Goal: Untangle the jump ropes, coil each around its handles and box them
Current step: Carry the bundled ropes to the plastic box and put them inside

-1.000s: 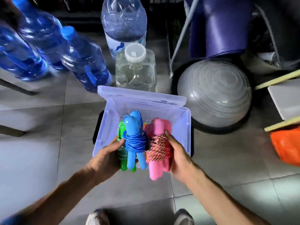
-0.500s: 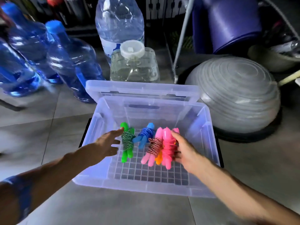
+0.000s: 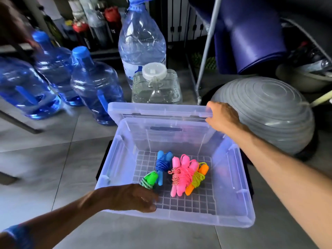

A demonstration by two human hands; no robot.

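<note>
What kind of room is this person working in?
Probably a home storage or utility corner. Large blue water jugs stand on the tiled floor, a grey balance trainer dome sits at right, and bottles crowd a shelf behind.

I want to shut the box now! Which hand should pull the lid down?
The right hand. It already grips the far right corner of the clear plastic lid standing open behind the clear plastic box. The left hand rests low at the near rim, beside the green-handled coiled jump rope.

Both hands released the ropes (image 3: 179,172); right hand (image 3: 221,117) now grips the lid (image 3: 158,111).
</note>
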